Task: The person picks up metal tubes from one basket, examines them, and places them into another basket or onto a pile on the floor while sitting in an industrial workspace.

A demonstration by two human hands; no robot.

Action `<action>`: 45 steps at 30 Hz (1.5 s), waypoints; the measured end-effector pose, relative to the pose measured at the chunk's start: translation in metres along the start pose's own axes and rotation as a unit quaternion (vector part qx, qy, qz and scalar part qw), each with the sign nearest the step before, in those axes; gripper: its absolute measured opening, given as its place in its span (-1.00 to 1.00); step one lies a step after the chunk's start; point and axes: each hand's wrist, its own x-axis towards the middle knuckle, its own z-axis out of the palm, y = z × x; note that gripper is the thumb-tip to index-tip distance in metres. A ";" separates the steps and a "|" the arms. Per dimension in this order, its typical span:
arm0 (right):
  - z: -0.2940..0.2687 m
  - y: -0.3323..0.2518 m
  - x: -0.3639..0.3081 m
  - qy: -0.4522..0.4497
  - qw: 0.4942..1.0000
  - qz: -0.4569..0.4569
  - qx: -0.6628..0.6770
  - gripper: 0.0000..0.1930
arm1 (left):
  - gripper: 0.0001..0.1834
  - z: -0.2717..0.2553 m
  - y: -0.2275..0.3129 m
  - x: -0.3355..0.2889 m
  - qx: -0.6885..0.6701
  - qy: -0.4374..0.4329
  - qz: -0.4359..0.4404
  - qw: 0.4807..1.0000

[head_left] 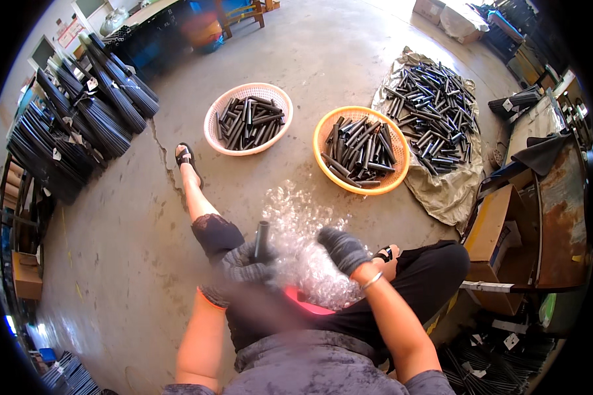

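Left hand (242, 264), gloved in grey: we see the fingers curled closed around one short black tube (262, 238). The tube stands nearly upright in the fist, its upper end clear of the fingers, over the thigh on that side. Its lower end is hidden by the glove, and a blur lies across the wrist.

Right hand (342, 250), also in a striped grey glove: we note the fingers held together and partly bent, back of the hand toward us, pointing up and to the left. The palm is turned from view, so we cannot tell whether it has hold of anything. It sits well apart from the tube, at the edge of a heap of clear plastic curls (310, 260) between the legs. A bracelet (371, 281) rings that wrist.

Beyond the heap we find two round baskets on the floor. The pink basket (247, 88), to the left, and the orange basket (319, 143), nearer and to the right, both hold loose black tubes. Beside the orange one, many more tubes lie piled on a crumpled cloth (445, 203). At far left we see bundles of long dark rods (92, 115) leaning in a row.
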 end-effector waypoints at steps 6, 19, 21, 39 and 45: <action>-0.042 -0.053 0.007 -0.059 0.933 0.090 0.344 -0.72 | -0.67 0.008 -0.007 0.007 0.011 -0.012 0.008 1.000; -0.057 -0.094 0.024 -0.120 0.843 0.089 0.517 -0.61 | -0.65 0.003 -0.008 0.005 0.033 0.006 0.006 0.999; -0.029 -0.080 0.013 -0.080 0.886 0.009 0.457 -0.65 | -0.65 0.008 -0.003 0.010 0.010 -0.010 0.025 1.000; -0.044 0.010 0.019 -0.286 0.925 0.223 -0.117 -0.76 | -0.65 -0.006 0.000 -0.001 0.099 0.026 0.027 0.994; -0.067 -0.084 0.018 -0.116 0.921 -0.041 0.370 -0.76 | -0.64 0.005 -0.004 0.009 0.030 -0.027 0.022 0.999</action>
